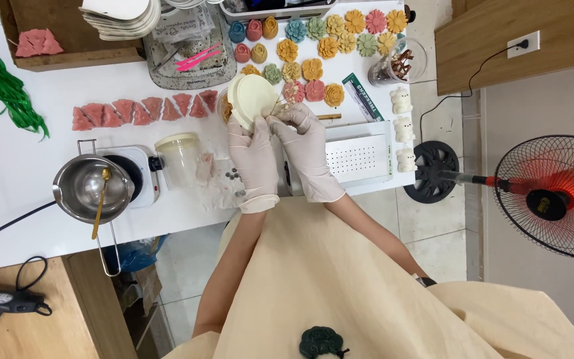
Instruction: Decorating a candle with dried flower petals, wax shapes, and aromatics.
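Holding a cream round mold (252,98) in the gloved left hand (254,156), right hand (300,143) fingers pinching a thin wick above the worktop (28,173).

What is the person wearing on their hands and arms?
Both the left hand and the right hand wear thin, whitish disposable gloves that end in rolled cuffs just past the wrists. Above the gloves the forearms are bare, with no sleeves. A cream apron covers the lap.

head view — overhead, facing down, near table (21,179)
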